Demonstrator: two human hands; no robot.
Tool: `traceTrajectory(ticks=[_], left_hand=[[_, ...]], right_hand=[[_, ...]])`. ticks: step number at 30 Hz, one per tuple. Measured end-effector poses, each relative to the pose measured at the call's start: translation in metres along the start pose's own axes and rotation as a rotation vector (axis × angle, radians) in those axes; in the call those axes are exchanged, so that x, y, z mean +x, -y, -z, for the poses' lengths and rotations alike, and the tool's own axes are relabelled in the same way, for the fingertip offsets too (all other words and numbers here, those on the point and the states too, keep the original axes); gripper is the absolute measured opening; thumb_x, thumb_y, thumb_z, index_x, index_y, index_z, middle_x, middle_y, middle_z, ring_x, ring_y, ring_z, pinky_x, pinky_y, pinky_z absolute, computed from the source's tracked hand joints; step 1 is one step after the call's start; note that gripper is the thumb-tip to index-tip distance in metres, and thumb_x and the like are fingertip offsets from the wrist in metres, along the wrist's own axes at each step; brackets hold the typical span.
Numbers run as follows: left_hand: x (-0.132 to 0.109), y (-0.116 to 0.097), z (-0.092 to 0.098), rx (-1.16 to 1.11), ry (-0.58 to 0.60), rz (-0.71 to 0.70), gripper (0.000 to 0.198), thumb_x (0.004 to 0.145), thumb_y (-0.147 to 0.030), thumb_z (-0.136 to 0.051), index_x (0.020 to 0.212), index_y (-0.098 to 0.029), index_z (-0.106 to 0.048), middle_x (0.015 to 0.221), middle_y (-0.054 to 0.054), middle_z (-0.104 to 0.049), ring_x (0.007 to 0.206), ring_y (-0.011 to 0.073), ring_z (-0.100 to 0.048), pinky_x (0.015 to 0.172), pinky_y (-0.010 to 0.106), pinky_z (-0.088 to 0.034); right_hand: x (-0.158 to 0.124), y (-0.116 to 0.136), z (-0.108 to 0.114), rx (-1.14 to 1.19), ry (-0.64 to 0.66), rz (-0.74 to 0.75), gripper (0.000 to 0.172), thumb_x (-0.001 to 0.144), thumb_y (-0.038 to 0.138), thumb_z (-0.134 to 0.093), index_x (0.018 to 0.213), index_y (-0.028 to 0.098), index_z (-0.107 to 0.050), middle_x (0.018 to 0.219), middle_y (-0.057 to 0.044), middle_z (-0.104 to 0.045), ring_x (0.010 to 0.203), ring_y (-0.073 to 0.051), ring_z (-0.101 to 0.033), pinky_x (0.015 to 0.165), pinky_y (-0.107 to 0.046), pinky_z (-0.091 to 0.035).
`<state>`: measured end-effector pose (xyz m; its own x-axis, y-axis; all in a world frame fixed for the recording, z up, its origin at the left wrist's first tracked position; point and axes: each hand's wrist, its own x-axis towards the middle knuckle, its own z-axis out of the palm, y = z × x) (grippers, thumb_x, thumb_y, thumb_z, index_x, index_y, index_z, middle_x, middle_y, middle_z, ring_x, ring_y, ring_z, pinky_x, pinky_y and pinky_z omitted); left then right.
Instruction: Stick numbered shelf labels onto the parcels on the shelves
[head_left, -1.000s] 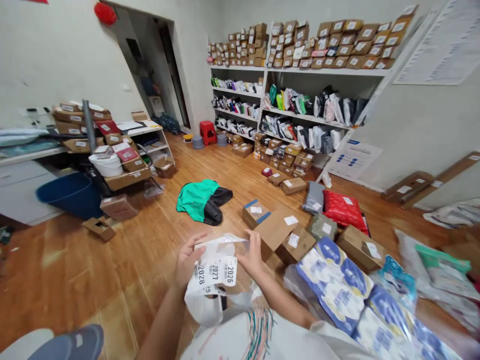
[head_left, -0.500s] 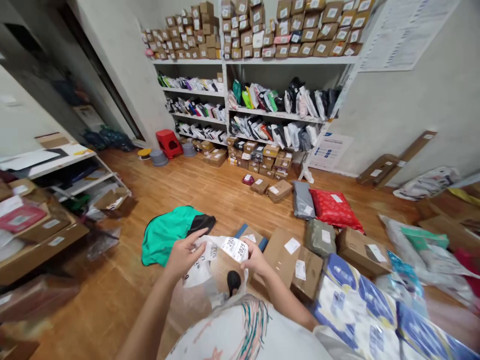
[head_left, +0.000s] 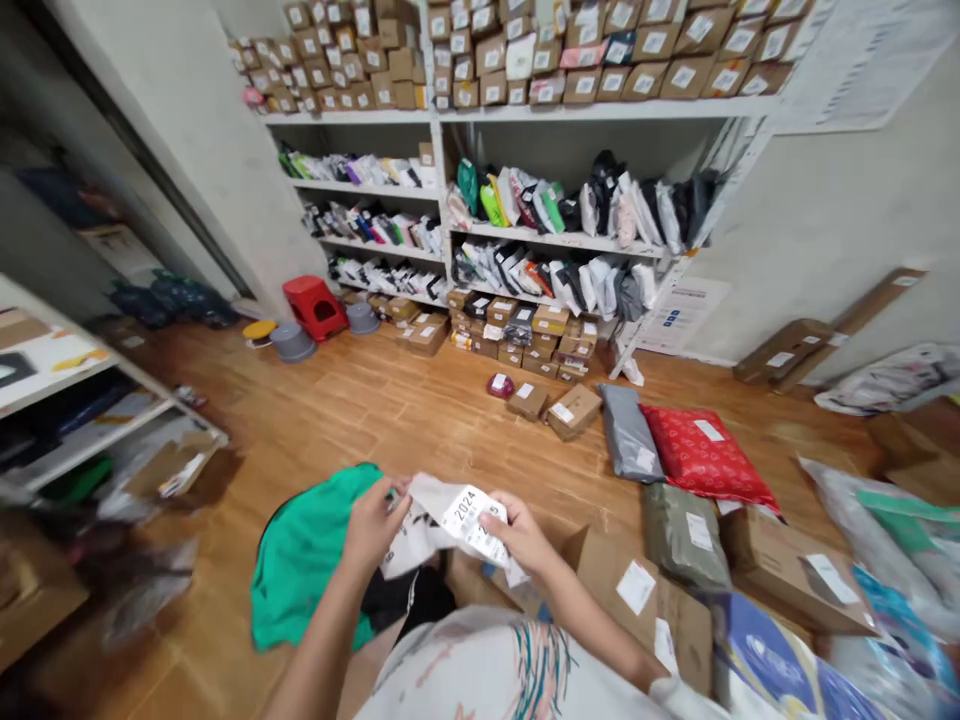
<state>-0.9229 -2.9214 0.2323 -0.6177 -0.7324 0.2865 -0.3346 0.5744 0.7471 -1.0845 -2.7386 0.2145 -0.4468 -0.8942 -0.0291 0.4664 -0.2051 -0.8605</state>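
Observation:
Both my hands hold a strip of white number labels [head_left: 459,520] in front of my chest; one label reads 2024. My left hand [head_left: 373,524] pinches the strip's left end. My right hand [head_left: 525,535] grips its right end, fingers curled. Under my hands lie a green and black bag [head_left: 307,560] on the wooden floor and several cardboard boxes [head_left: 637,590] with white shipping labels. A patterned white parcel [head_left: 487,670] rests near my lap.
White shelving [head_left: 525,180] along the far wall holds several boxes and soft mailers. A red parcel [head_left: 701,455] and grey mailers [head_left: 628,435] lie on the floor. A red stool [head_left: 313,305] stands by the doorway. A rack [head_left: 82,420] is at left.
The view has swung right and moved closer to the shelves. My hands have turned and folded the label strip, so different numbers face up now.

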Motion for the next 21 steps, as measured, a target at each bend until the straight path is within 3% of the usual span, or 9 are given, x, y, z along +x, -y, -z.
traceTrajectory(ticks=[2, 4, 6, 8, 10, 13, 17, 21], left_hand=[[0.063, 0.026, -0.013, -0.038, 0.100, 0.036, 0.014, 0.078, -0.034, -0.057, 0.075, -0.021, -0.055, 0.081, 0.002, -0.070, 0.064, 0.0156, -0.061, 0.058, 0.022, -0.046], [0.129, 0.048, -0.022, -0.106, 0.150, 0.066, 0.017, 0.076, -0.036, -0.059, 0.074, -0.020, -0.056, 0.064, -0.001, -0.064, 0.051, 0.0132, -0.055, 0.052, 0.021, -0.043], [0.198, 0.062, -0.025, -0.206, 0.205, 0.061, 0.021, 0.073, -0.040, -0.062, 0.076, -0.019, -0.060, 0.069, 0.001, -0.067, 0.061, 0.0163, -0.062, 0.057, 0.023, -0.048], [0.266, 0.068, -0.021, -0.258, 0.342, 0.023, 0.028, 0.073, -0.042, -0.063, 0.087, -0.019, -0.068, 0.087, 0.007, -0.073, 0.083, 0.0230, -0.068, 0.071, 0.027, -0.053], [0.331, 0.068, -0.014, -0.243, 0.496, -0.053, 0.034, 0.078, -0.044, -0.060, 0.099, -0.021, -0.073, 0.101, 0.009, -0.073, 0.101, 0.0271, -0.066, 0.085, 0.032, -0.053], [0.413, 0.058, -0.013, -0.244, 0.611, -0.176, 0.038, 0.079, -0.048, -0.061, 0.107, -0.026, -0.074, 0.116, 0.010, -0.070, 0.111, 0.0291, -0.062, 0.096, 0.035, -0.049], [0.476, 0.028, -0.047, -0.383, 0.734, -0.077, 0.050, 0.073, -0.051, -0.069, 0.115, -0.023, -0.070, 0.106, 0.011, -0.072, 0.081, 0.0239, -0.068, 0.075, 0.031, -0.056], [0.506, 0.004, -0.101, -0.575, 0.787, -0.017, 0.041, 0.068, -0.055, -0.074, 0.083, -0.017, -0.073, 0.085, 0.010, -0.072, 0.075, 0.0210, -0.066, 0.069, 0.026, -0.053]], right_hand=[[0.056, -0.004, 0.000, 0.063, -0.032, 0.008, 0.039, 0.064, 0.045, -0.084, 0.074, 0.016, -0.060, 0.068, 0.000, -0.068, 0.052, -0.008, -0.054, 0.050, -0.018, -0.039], [0.117, -0.006, 0.000, 0.082, -0.075, 0.056, 0.039, 0.065, 0.045, -0.083, 0.074, 0.016, -0.058, 0.068, 0.000, -0.067, 0.053, -0.008, -0.053, 0.051, -0.018, -0.038], [0.181, -0.004, -0.003, 0.057, -0.141, 0.117, 0.038, 0.066, 0.043, -0.082, 0.073, 0.016, -0.057, 0.065, 0.002, -0.064, 0.053, -0.007, -0.051, 0.052, -0.018, -0.036], [0.245, 0.002, -0.008, 0.025, -0.247, 0.171, 0.036, 0.069, 0.042, -0.081, 0.072, 0.016, -0.057, 0.064, 0.003, -0.061, 0.054, -0.007, -0.050, 0.053, -0.018, -0.035], [0.303, 0.011, -0.012, 0.023, -0.354, 0.210, 0.034, 0.071, 0.043, -0.079, 0.074, 0.016, -0.059, 0.066, 0.002, -0.062, 0.056, -0.008, -0.051, 0.055, -0.019, -0.036], [0.371, 0.029, -0.016, 0.035, -0.419, 0.280, 0.033, 0.072, 0.044, -0.078, 0.077, 0.016, -0.061, 0.074, -0.001, -0.066, 0.064, -0.012, -0.056, 0.061, -0.022, -0.039], [0.422, 0.053, -0.008, -0.022, -0.406, 0.400, 0.029, 0.074, 0.043, -0.077, 0.079, 0.018, -0.062, 0.077, -0.002, -0.065, 0.070, -0.014, -0.056, 0.066, -0.025, -0.040], [0.452, 0.064, 0.028, -0.082, -0.420, 0.461, 0.030, 0.076, 0.046, -0.072, 0.081, 0.019, -0.061, 0.076, -0.002, -0.060, 0.069, -0.015, -0.052, 0.068, -0.028, -0.038]])
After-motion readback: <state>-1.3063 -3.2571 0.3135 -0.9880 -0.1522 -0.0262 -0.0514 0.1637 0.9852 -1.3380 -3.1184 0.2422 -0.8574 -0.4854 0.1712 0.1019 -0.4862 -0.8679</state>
